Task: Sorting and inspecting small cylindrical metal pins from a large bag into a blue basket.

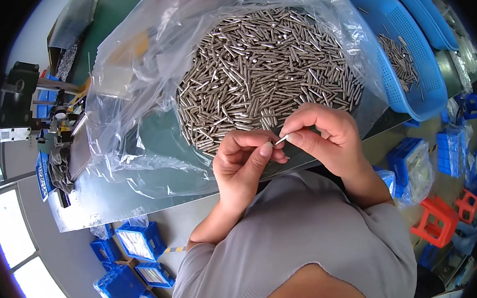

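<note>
Between my two hands, just over the table's near edge, is a small slim metal pin [281,139]. My right hand [325,138] pinches one end of it between thumb and forefinger. At its other end are the thumb and fingertips of my left hand [245,162], closed around it. Beyond my hands a wide heap of short metal pins [266,65] lies on a clear plastic bag [151,56] spread over the table. The fingertips hide part of the held pin.
A blue perforated basket [376,28] with some pins [399,60] stands at the right, another blue basket [427,12] beyond it. Machinery [56,113] is at the left on the green table [166,131]. Blue crates [140,241] and a red stool [437,221] stand on the floor.
</note>
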`<action>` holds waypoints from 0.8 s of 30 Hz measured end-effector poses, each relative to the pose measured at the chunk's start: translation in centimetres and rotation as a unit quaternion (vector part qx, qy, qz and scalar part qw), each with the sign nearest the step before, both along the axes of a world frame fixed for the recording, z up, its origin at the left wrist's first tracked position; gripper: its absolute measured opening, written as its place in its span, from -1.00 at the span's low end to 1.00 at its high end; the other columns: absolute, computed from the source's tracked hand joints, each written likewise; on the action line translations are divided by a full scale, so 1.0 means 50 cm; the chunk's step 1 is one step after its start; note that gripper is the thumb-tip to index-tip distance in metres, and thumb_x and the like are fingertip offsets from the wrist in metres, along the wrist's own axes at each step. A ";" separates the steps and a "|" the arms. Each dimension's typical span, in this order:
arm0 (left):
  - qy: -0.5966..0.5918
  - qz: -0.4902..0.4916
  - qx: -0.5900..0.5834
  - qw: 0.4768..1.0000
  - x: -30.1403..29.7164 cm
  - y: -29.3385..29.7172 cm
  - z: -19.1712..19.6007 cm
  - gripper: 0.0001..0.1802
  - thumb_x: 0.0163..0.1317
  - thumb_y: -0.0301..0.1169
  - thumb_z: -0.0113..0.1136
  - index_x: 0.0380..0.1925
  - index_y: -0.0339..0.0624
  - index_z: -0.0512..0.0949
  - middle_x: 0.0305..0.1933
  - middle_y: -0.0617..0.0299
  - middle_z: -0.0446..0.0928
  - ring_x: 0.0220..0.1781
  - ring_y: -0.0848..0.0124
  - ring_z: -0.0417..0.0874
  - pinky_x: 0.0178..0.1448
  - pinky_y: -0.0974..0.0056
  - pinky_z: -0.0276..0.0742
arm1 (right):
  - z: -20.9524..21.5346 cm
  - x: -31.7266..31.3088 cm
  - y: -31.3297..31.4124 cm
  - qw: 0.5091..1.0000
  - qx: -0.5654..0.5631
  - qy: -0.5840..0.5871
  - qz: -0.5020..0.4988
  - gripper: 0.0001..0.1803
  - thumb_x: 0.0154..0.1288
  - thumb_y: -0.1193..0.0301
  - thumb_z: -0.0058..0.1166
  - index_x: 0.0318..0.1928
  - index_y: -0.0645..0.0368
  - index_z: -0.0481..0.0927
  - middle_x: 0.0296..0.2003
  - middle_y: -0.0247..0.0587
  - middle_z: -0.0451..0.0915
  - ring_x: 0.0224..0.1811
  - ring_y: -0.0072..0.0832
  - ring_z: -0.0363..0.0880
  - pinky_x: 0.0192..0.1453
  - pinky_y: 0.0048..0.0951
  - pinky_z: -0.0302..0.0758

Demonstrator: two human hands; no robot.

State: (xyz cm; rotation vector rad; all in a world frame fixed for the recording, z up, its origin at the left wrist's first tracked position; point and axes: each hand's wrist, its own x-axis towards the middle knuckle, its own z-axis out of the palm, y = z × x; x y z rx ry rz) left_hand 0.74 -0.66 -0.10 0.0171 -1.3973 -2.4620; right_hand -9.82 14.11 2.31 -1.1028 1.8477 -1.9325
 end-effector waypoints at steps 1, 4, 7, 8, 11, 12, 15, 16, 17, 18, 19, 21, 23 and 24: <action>-0.004 -0.001 -0.003 1.000 0.002 0.000 0.000 -0.91 0.31 -0.64 0.04 -0.20 -0.37 0.40 -0.17 -0.07 0.55 -0.26 0.35 0.62 -0.11 0.25 0.64 | -0.002 0.002 -0.003 1.000 -0.010 -0.006 0.000 -0.92 0.21 0.59 0.18 -0.27 0.27 0.58 -0.38 -0.25 0.62 -0.39 -0.60 0.60 -0.32 -0.60 0.50; -0.008 -0.003 -0.006 1.000 0.006 -0.001 0.000 -0.91 0.31 -0.64 0.04 -0.20 -0.37 0.40 -0.17 -0.06 0.55 -0.25 0.34 0.63 -0.11 0.25 0.65 | -0.003 0.004 -0.003 1.000 -0.010 0.001 0.006 -0.92 0.21 0.60 0.18 -0.27 0.26 0.58 -0.37 -0.26 0.62 -0.39 -0.60 0.59 -0.33 -0.61 0.50; -0.008 -0.006 -0.006 1.000 0.009 -0.002 -0.001 -0.91 0.32 -0.64 0.04 -0.20 -0.38 0.40 -0.17 -0.04 0.55 -0.24 0.33 0.64 -0.11 0.24 0.65 | 0.002 0.009 -0.009 1.000 0.004 0.004 0.020 -0.89 0.16 0.61 0.20 -0.28 0.23 0.58 -0.35 -0.28 0.61 -0.37 -0.60 0.58 -0.37 -0.60 0.47; -0.009 -0.008 -0.007 1.000 0.010 -0.003 -0.001 -0.91 0.32 -0.63 0.04 -0.19 -0.38 0.40 -0.17 -0.04 0.55 -0.24 0.33 0.64 -0.10 0.24 0.65 | 0.001 0.008 -0.011 0.999 0.013 0.041 0.023 -0.85 0.09 0.61 0.25 -0.30 0.21 0.57 -0.34 -0.30 0.58 -0.34 -0.57 0.56 -0.38 -0.59 0.44; -0.016 0.001 -0.003 1.000 0.009 -0.002 0.001 -0.91 0.32 -0.63 0.04 -0.19 -0.39 0.41 -0.16 -0.03 0.56 -0.23 0.33 0.65 -0.10 0.24 0.65 | 0.001 0.007 -0.014 0.999 0.042 0.030 -0.001 -0.82 0.04 0.60 0.29 -0.33 0.20 0.57 -0.34 -0.30 0.56 -0.32 -0.55 0.55 -0.38 -0.57 0.43; -0.015 0.001 -0.003 1.000 0.009 -0.004 -0.001 -0.91 0.32 -0.63 0.04 -0.19 -0.39 0.41 -0.16 -0.03 0.56 -0.23 0.33 0.65 -0.10 0.24 0.65 | 0.005 0.007 -0.014 0.999 0.041 0.031 0.000 -0.82 0.04 0.60 0.29 -0.33 0.20 0.57 -0.34 -0.30 0.56 -0.32 -0.55 0.55 -0.38 -0.57 0.43; -0.006 -0.013 -0.005 1.000 0.011 -0.007 -0.005 -0.91 0.32 -0.63 0.05 -0.19 -0.40 0.41 -0.16 -0.03 0.56 -0.23 0.33 0.65 -0.10 0.24 0.65 | 0.016 0.007 -0.013 0.998 0.052 0.034 0.019 -0.84 0.04 0.59 0.30 -0.36 0.21 0.56 -0.34 -0.30 0.54 -0.33 -0.53 0.55 -0.34 -0.55 0.46; -0.006 -0.015 -0.008 1.000 0.013 -0.006 -0.004 -0.91 0.32 -0.63 0.05 -0.19 -0.40 0.42 -0.16 -0.03 0.56 -0.23 0.33 0.65 -0.09 0.25 0.65 | 0.017 0.008 -0.012 0.998 0.059 0.032 0.019 -0.84 0.04 0.58 0.29 -0.37 0.21 0.56 -0.34 -0.28 0.55 -0.33 -0.52 0.55 -0.32 -0.54 0.47; -0.007 -0.017 -0.010 1.000 0.013 -0.006 -0.004 -0.91 0.32 -0.62 0.05 -0.20 -0.40 0.42 -0.16 -0.03 0.56 -0.23 0.34 0.65 -0.09 0.25 0.65 | 0.018 0.008 -0.011 0.997 0.066 0.030 0.019 -0.85 0.04 0.58 0.29 -0.37 0.22 0.57 -0.35 -0.27 0.55 -0.33 -0.51 0.56 -0.31 -0.53 0.49; -0.007 -0.017 -0.011 1.000 0.013 -0.005 -0.004 -0.91 0.32 -0.62 0.05 -0.20 -0.40 0.42 -0.16 -0.03 0.56 -0.23 0.34 0.65 -0.09 0.25 0.65 | 0.016 0.009 -0.011 0.997 0.066 0.031 0.019 -0.85 0.04 0.58 0.29 -0.37 0.22 0.57 -0.35 -0.27 0.55 -0.33 -0.51 0.56 -0.31 -0.53 0.49; -0.008 -0.011 -0.017 1.000 0.012 -0.003 -0.003 -0.91 0.32 -0.62 0.06 -0.20 -0.40 0.42 -0.16 -0.03 0.56 -0.23 0.34 0.65 -0.09 0.25 0.65 | 0.012 0.010 -0.011 0.997 0.063 0.042 0.012 -0.85 0.05 0.58 0.29 -0.36 0.23 0.57 -0.35 -0.26 0.56 -0.33 -0.50 0.56 -0.29 -0.52 0.50; -0.009 -0.005 -0.022 1.000 0.011 0.000 -0.002 -0.90 0.32 -0.62 0.06 -0.20 -0.39 0.42 -0.16 -0.03 0.56 -0.23 0.34 0.65 -0.09 0.26 0.65 | 0.005 0.010 -0.008 0.997 0.060 0.053 0.004 -0.85 0.05 0.58 0.29 -0.36 0.23 0.58 -0.35 -0.25 0.56 -0.32 -0.49 0.57 -0.28 -0.51 0.51; -0.011 0.003 -0.022 1.000 0.009 -0.001 -0.003 -0.90 0.31 -0.61 0.07 -0.19 -0.39 0.42 -0.17 -0.02 0.57 -0.23 0.36 0.65 -0.09 0.28 0.64 | -0.002 0.006 -0.004 0.998 0.038 0.049 0.000 -0.84 0.05 0.57 0.30 -0.33 0.23 0.59 -0.36 -0.25 0.58 -0.32 -0.46 0.58 -0.28 -0.50 0.51; -0.010 0.003 -0.023 1.000 0.008 0.000 -0.003 -0.90 0.31 -0.61 0.07 -0.19 -0.39 0.42 -0.17 -0.02 0.57 -0.23 0.36 0.65 -0.09 0.28 0.64 | 0.003 0.007 -0.003 0.998 0.037 0.050 -0.001 -0.84 0.05 0.57 0.30 -0.33 0.23 0.59 -0.36 -0.25 0.58 -0.32 -0.46 0.58 -0.28 -0.50 0.51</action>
